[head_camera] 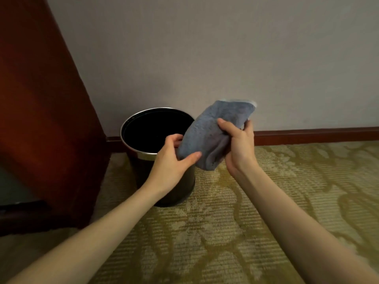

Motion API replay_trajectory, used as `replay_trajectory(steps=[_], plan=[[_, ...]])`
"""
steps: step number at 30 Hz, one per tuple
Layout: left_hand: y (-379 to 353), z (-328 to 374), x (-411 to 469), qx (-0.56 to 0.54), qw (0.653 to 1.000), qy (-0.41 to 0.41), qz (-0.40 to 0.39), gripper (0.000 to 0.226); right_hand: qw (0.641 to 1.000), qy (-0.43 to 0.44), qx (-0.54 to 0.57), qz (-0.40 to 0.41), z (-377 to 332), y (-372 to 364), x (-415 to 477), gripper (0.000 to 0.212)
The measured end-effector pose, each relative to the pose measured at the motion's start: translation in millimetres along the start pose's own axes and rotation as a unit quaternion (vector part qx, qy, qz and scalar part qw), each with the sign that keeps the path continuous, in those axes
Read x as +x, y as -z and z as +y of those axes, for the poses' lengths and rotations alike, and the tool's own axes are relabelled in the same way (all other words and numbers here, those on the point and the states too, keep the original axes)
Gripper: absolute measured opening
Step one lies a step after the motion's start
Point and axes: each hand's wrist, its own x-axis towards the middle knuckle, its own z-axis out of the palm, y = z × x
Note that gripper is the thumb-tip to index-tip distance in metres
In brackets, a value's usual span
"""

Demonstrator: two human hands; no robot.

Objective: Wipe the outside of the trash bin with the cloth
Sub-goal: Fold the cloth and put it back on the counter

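The right hand (239, 144) grips a folded blue-grey cloth (213, 136), thumb across the front of it and fingers curled round the back edge. The left hand (174, 158) holds the same cloth at its lower left side, thumb laid along the front face and the other fingers tucked behind it. The cloth hangs between the two hands as a thick folded pad, tilted so its upper end leans to the right, where a paler edge shows at the top corner. It is held up in the air, just above and to the right of the trash bin (143, 171), and covers part of the bin's right rim from this view; whether it touches the bin cannot be told.

The bin is a dark round can with a shiny metal rim, standing upright and open on the carpet (266, 201), its inside black. It sits close to the wall (205, 58), beside a dark reddish wooden panel (41, 99) on the left. A reddish-brown baseboard (317, 136) runs along the foot of the wall. The carpet is yellow-green with a pale leafy pattern. Both bare forearms reach in from the bottom of the view.
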Motion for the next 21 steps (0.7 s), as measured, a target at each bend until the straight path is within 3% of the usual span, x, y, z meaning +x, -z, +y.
replay_trajectory(steps=[4,10,14,16,21], plan=[[10.3,2.3,-5.5,-0.141,0.988,0.048,0.033,0.040,0.998,-0.041,0.003,-0.045,1.2,-2.9,-9.4,0.053],[49.6,35.3,5.7,-0.147,0.989,0.018,0.005,0.033,0.979,-0.160,0.101,-0.078,-10.4,-7.1,-0.8,0.030],[81.9,68.8,32.4,-0.177,0.982,0.033,-0.051,0.035,0.967,-0.211,0.086,-0.113,-33.4,-24.2,12.5,0.058],[98.7,87.9,48.4,-0.170,0.982,0.043,-0.074,0.033,0.960,-0.237,0.080,-0.128,-47.5,-38.7,21.6,0.062],[141.4,147.5,86.8,-0.134,0.985,0.081,-0.065,0.034,0.957,-0.240,0.098,-0.132,-101.1,-97.4,40.5,0.035]])
